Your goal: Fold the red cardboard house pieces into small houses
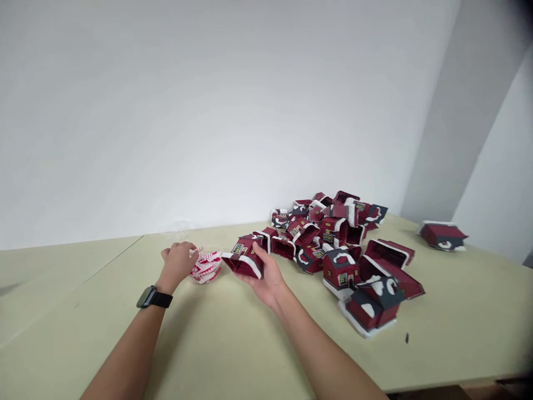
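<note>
My right hand (268, 278) is wrapped round a small dark red model house (245, 256). The house is tilted, its hollow, white-edged open bottom facing me and a printed window on its side. To the left, my left hand (180, 264), with a dark watch (154, 298) on the wrist, has its fingers curled together. It is beside a small heap of red-and-white striped pieces (206, 268), which seems to lie in a clear container. What those fingertips hold, if anything, is hidden.
A pile of similar red houses (333, 228) with dark, snow-patched roofs spreads over the right of the pale table (216, 355). One house (443, 235) lies apart at the far right. A small dark bit (407, 338) is near the front. A white wall (208, 111) stands behind.
</note>
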Demonstrator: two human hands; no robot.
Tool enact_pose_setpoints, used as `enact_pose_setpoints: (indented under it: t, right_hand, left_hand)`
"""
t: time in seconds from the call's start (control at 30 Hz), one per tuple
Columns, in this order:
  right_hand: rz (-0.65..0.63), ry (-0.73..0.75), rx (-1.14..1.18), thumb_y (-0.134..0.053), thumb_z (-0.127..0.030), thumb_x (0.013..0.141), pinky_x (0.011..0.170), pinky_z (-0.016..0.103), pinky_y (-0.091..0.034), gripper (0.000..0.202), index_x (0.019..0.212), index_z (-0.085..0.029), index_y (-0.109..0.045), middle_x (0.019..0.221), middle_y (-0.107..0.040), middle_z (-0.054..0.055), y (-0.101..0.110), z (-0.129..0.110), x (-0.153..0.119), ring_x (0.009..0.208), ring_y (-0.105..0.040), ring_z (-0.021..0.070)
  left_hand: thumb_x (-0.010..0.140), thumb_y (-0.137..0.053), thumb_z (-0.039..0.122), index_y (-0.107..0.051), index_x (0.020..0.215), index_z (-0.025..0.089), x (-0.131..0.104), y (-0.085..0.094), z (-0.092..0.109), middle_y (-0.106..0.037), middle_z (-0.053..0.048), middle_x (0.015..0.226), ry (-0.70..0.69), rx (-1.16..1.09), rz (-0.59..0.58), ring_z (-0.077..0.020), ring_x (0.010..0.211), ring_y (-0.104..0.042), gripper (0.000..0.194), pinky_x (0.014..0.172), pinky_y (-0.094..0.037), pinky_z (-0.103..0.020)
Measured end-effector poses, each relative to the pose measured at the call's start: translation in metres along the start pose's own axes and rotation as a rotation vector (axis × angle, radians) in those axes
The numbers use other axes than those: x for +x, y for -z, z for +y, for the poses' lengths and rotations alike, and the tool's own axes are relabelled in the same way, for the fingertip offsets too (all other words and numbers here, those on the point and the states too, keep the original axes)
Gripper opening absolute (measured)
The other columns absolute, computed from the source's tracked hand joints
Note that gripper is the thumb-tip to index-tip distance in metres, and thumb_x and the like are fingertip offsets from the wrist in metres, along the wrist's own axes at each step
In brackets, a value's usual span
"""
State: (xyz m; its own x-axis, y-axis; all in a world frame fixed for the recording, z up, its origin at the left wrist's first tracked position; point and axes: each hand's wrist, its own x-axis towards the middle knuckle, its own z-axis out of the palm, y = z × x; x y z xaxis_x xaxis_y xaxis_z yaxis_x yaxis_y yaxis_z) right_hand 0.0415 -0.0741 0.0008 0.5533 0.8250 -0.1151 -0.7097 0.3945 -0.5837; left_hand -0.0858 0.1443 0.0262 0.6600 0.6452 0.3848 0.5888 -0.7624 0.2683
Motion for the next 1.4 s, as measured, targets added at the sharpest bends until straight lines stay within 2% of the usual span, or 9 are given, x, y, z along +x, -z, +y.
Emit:
enact_pose_setpoints:
  t: [0.1, 0.2, 0.27, 0.37, 0.57, 0.77, 0.9, 1.17, 1.4]
  right_hand:
    - [-0.013, 0.122, -0.074, -0.086, -0.050, 0.070, 0.091, 0.041, -0.057, 0.050, 0.106, -0.019, -0.070, 0.111, -0.076, 0.009, 0.002, 0.004, 0.003, 0.099, -0.072, 0.0256]
    - [-0.044, 0.260, -0.175, -0.091, -0.049, 0.064, 0.097, 0.041, -0.055, 0.068, 0.121, -0.022, -0.066, 0.118, -0.074, 0.008, 0.005, 0.009, 0.005, 0.103, -0.071, 0.0253]
    - [-0.054, 0.317, -0.279, -0.092, -0.048, 0.063, 0.102, 0.042, -0.053, 0.078, 0.131, -0.024, -0.060, 0.121, -0.074, 0.007, 0.007, 0.012, 0.005, 0.106, -0.071, 0.0254]
    - [-0.072, 0.396, -0.432, -0.090, -0.048, 0.066, 0.108, 0.042, -0.049, 0.086, 0.140, -0.025, -0.052, 0.125, -0.072, 0.008, 0.008, 0.018, 0.006, 0.115, -0.069, 0.0255]
    - [-0.070, 0.515, -0.594, -0.086, -0.051, 0.071, 0.106, 0.045, -0.050, 0.088, 0.144, -0.022, -0.047, 0.130, -0.068, 0.012, 0.006, 0.025, 0.004, 0.117, -0.067, 0.0288]
    - [-0.028, 0.639, -0.675, -0.088, -0.044, 0.069, 0.104, 0.045, -0.052, 0.085, 0.143, -0.024, -0.052, 0.133, -0.066, 0.012, 0.010, 0.024, 0.004, 0.120, -0.065, 0.0304]
    - [-0.024, 0.671, -0.713, -0.087, -0.043, 0.069, 0.107, 0.047, -0.050, 0.085, 0.144, -0.024, -0.052, 0.135, -0.064, 0.012, 0.013, 0.022, 0.005, 0.123, -0.062, 0.0312]
    - [-0.049, 0.714, -0.759, -0.088, -0.041, 0.069, 0.107, 0.045, -0.050, 0.084, 0.143, -0.025, -0.054, 0.139, -0.062, 0.012, 0.013, 0.019, 0.004, 0.126, -0.060, 0.0310]
    - [-0.073, 0.697, -0.840, -0.084, -0.042, 0.074, 0.112, 0.047, -0.045, 0.083, 0.147, -0.024, -0.048, 0.143, -0.059, 0.012, 0.014, 0.018, 0.004, 0.129, -0.058, 0.0309]
  left_hand:
    - [0.093, -0.049, 0.049, -0.066, 0.108, 0.019, -0.008, 0.009, 0.015, -0.072, -0.009, 0.099, -0.055, -0.467, -0.028, -0.0236, 0.093, -0.064, 0.038, 0.086, -0.044, -0.035]
    - [0.087, -0.060, 0.061, -0.065, 0.106, 0.020, -0.021, 0.015, 0.034, -0.061, 0.001, 0.072, -0.093, -0.949, -0.250, -0.0126, 0.063, -0.053, 0.046, 0.062, -0.040, -0.024]
    - [0.085, -0.065, 0.061, -0.068, 0.100, 0.018, -0.029, 0.014, 0.046, -0.052, 0.003, 0.062, -0.087, -1.071, -0.408, -0.0086, 0.053, -0.043, 0.045, 0.053, -0.032, -0.021]
    - [0.083, -0.070, 0.056, -0.070, 0.096, 0.017, -0.035, 0.010, 0.058, -0.053, 0.003, 0.060, -0.051, -1.099, -0.496, -0.0068, 0.050, -0.041, 0.042, 0.049, -0.027, -0.020]
    - [0.078, -0.080, 0.048, -0.065, 0.105, 0.019, -0.037, -0.001, 0.068, -0.062, 0.003, 0.066, 0.090, -1.313, -0.449, -0.0069, 0.052, -0.051, 0.042, 0.050, -0.035, -0.018]
    - [0.070, -0.090, 0.037, -0.070, 0.093, 0.014, -0.042, -0.016, 0.073, -0.072, -0.006, 0.095, 0.209, -1.566, -0.470, -0.0122, 0.086, -0.068, 0.038, 0.082, -0.055, -0.022]
    - [0.075, -0.087, 0.033, -0.074, 0.092, 0.013, -0.042, -0.020, 0.072, -0.074, -0.009, 0.101, 0.243, -1.599, -0.503, -0.0149, 0.094, -0.069, 0.029, 0.090, -0.056, -0.023]
    - [0.084, -0.078, 0.021, -0.077, 0.085, 0.014, -0.042, -0.022, 0.073, -0.077, -0.007, 0.099, 0.353, -1.673, -0.495, -0.0109, 0.091, -0.070, 0.007, 0.087, -0.058, -0.016]
    - [0.087, -0.072, 0.018, -0.078, 0.086, 0.014, -0.041, -0.025, 0.072, -0.077, -0.007, 0.100, 0.345, -1.688, -0.503, -0.0111, 0.092, -0.070, 0.008, 0.090, -0.058, -0.016]
